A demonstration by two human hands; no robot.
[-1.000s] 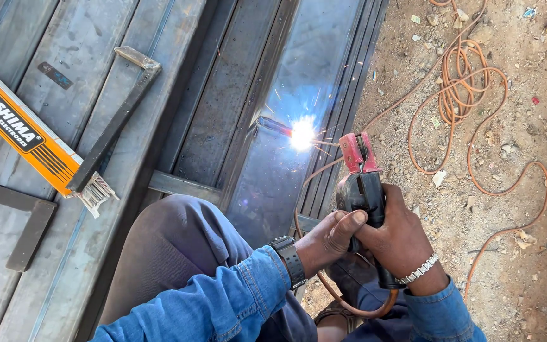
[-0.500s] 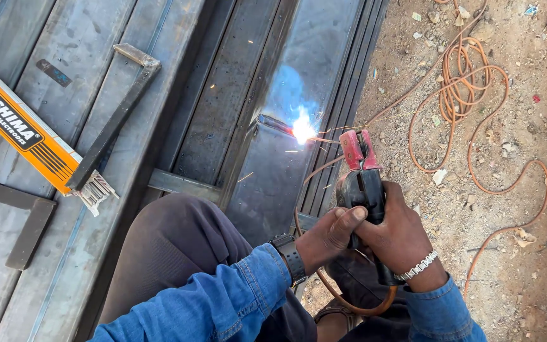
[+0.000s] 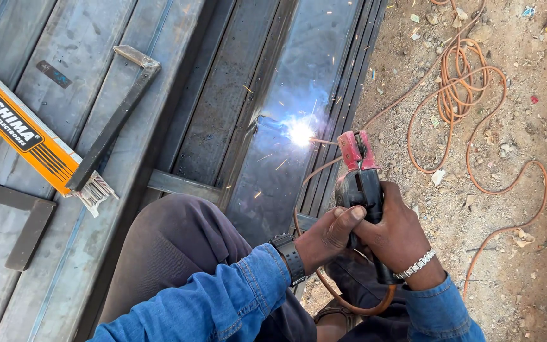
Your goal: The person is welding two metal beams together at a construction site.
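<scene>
Holder [image 3: 361, 180]: black grip, red head. Arc [image 3: 300, 132]: white-blue glare, orange sparks. Steel sheets [image 3: 96, 101]: dull grey, ribbed. Box [image 3: 23, 130]: orange with black panel. Cable [image 3: 470, 107]: orange. Sleeves [image 3: 223, 304]: blue denim. Watch [image 3: 289, 256]: black. Bracelet [image 3: 416, 266]: silver. Ground [image 3: 520, 209]: brown.

Left hand [image 3: 327, 235]: fingers curled, thumb stretched across toward the right hand and touching it.
Right hand [image 3: 395, 231]: closed in a firm grip, knuckles up, fingers wrapped tight.
Wrists: close together; left wears a dark watch, right a pale bracelet.
Arms: both bent, in blue denim sleeves, reaching forward over a raised knee.
</scene>
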